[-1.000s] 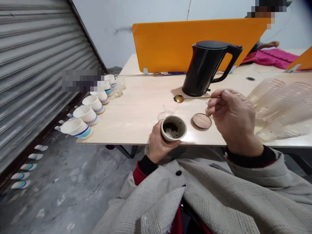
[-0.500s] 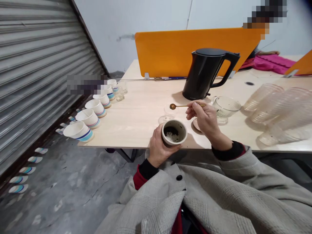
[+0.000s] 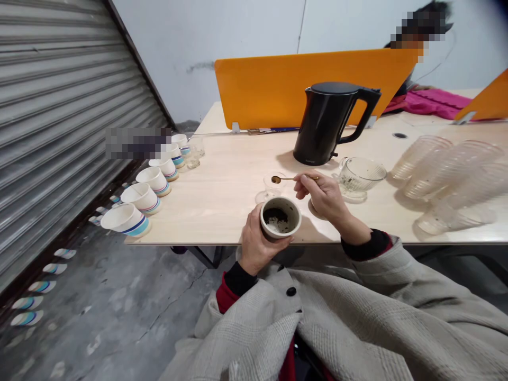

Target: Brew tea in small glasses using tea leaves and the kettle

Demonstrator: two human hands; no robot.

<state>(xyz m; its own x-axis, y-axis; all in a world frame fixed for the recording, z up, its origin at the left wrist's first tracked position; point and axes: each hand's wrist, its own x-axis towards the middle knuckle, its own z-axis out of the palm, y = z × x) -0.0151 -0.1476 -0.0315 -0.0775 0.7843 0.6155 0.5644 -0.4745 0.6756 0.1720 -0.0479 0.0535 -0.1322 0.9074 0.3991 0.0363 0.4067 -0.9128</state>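
My left hand (image 3: 257,241) is wrapped round a pale cup (image 3: 296,225), tilted towards me at the table's front edge. Dark loose bits like tea leaves (image 3: 275,216) lie inside it. My right hand (image 3: 319,196) pinches the handle of a small gold spoon (image 3: 286,179), its bowl to the left, above and behind the cup. Under the spoon's bowl stands a small clear cup (image 3: 270,186), partly hidden. Below my right hand is a small round lid or saucer (image 3: 316,210), mostly covered. A clear glass cup (image 3: 362,177) with a handle stands just right of that hand.
A black electric kettle (image 3: 325,124) stands behind, before an orange divider (image 3: 257,95). Stacked clear plastic cups (image 3: 456,169) lie on the right. Several striped paper cups (image 3: 123,218) line the table's left edge. Beyond the divider, a person is beside pink cloth (image 3: 436,101).
The spoon has moved slightly down and left with my right hand, now over the small clear cup. The pale cup stays in my left hand. The view has shifted slightly.
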